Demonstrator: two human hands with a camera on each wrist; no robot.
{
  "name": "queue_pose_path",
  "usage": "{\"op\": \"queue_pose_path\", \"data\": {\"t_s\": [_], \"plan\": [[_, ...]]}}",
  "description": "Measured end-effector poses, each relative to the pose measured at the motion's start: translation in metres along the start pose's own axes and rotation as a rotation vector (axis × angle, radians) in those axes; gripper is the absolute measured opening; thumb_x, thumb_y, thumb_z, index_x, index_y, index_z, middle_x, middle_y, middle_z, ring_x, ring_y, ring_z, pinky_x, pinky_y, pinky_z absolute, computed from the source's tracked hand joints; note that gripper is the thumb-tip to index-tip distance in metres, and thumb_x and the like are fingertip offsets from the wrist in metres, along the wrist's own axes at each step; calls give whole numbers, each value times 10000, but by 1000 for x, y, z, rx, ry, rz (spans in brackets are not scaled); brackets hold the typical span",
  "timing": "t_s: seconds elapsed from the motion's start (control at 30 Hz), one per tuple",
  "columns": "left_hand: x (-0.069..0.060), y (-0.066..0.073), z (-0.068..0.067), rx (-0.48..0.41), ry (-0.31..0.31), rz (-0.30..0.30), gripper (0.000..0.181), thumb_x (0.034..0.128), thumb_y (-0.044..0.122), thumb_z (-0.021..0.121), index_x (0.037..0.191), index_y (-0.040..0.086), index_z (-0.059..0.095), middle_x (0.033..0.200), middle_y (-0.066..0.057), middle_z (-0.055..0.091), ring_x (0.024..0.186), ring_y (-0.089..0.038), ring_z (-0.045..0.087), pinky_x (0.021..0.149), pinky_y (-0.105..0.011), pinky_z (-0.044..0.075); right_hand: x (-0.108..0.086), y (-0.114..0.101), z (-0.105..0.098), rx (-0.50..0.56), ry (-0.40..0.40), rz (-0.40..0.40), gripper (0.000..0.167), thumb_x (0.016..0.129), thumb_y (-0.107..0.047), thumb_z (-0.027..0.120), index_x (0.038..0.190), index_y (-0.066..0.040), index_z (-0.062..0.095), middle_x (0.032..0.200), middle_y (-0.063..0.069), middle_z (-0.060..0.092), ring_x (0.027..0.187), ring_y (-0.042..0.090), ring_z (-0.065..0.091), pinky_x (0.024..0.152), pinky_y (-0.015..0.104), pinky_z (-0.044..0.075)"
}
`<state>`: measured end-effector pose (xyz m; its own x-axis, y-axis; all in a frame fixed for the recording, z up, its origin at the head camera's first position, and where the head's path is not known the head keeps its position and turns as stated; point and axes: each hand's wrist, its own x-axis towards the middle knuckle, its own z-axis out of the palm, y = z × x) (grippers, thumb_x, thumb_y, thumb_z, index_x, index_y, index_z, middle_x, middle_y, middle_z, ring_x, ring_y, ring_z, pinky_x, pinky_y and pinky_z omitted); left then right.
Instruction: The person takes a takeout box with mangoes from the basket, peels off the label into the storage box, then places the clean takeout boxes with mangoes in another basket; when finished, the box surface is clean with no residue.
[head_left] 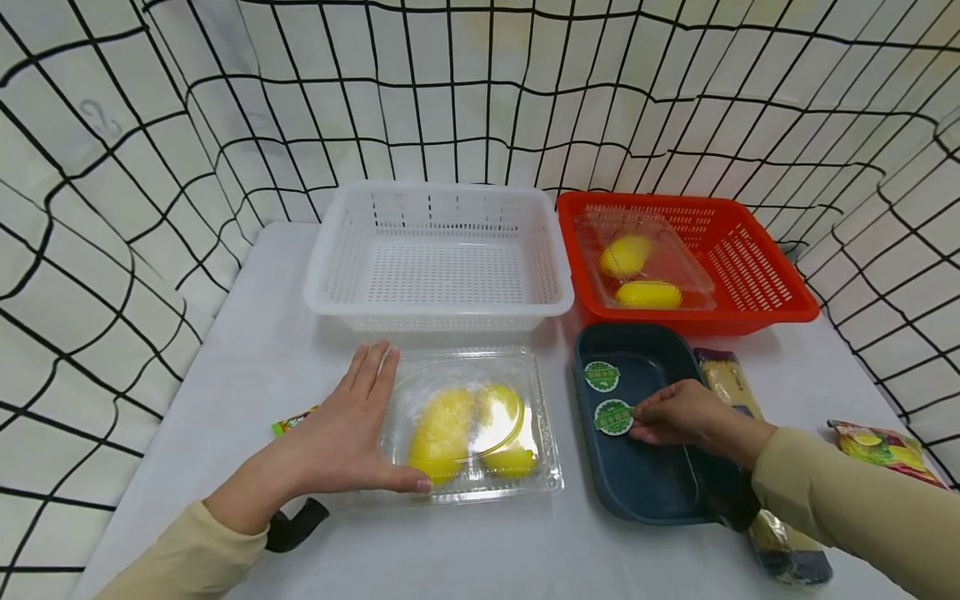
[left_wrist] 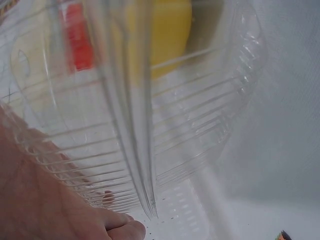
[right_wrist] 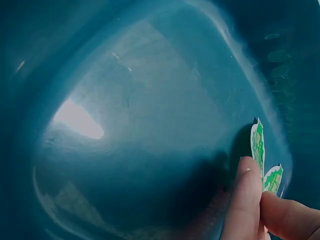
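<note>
A clear plastic clamshell box (head_left: 468,492) stands closed on the white table, holding yellow fruit (head_left: 442,433). My left hand (head_left: 341,433) lies along the box's left side with fingers straight and thumb at the front edge; in the left wrist view the box's ribbed wall (left_wrist: 190,130) is beside the hand (left_wrist: 45,185). Over a dark blue tray (head_left: 637,492), my right hand (head_left: 675,414) pinches the edge of a round green label (head_left: 613,417) between thumb and fingers. A second green label (head_left: 602,376) is just beyond it, at the tray's left side.
Behind stand a white basket (head_left: 442,312) and a red basket (head_left: 757,275), the red one holding a clear box (head_left: 693,283) with yellow fruit. Long dark-ended packets (head_left: 787,550) lie beside the tray, a colourful packet (head_left: 885,450) at far right. Black wire mesh (head_left: 487,83) surrounds the table.
</note>
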<state>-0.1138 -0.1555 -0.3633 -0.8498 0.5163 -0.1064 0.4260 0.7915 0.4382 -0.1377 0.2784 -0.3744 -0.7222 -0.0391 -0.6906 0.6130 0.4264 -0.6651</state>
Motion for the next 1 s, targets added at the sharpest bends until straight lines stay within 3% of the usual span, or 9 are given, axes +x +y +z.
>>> {"op": "queue_pose_path", "data": {"t_s": [1.0], "plan": [[-1,1,-2,14,-2,-1,1522,638,849,742,1589,-121,57,1682,-319,-25,1540,-564,14,1201,-665,251,2,-6,1,-109,-23,56,314,1026,-74,598,1217,173,634,826,87,764,724,146,751,735,292,631]]}}
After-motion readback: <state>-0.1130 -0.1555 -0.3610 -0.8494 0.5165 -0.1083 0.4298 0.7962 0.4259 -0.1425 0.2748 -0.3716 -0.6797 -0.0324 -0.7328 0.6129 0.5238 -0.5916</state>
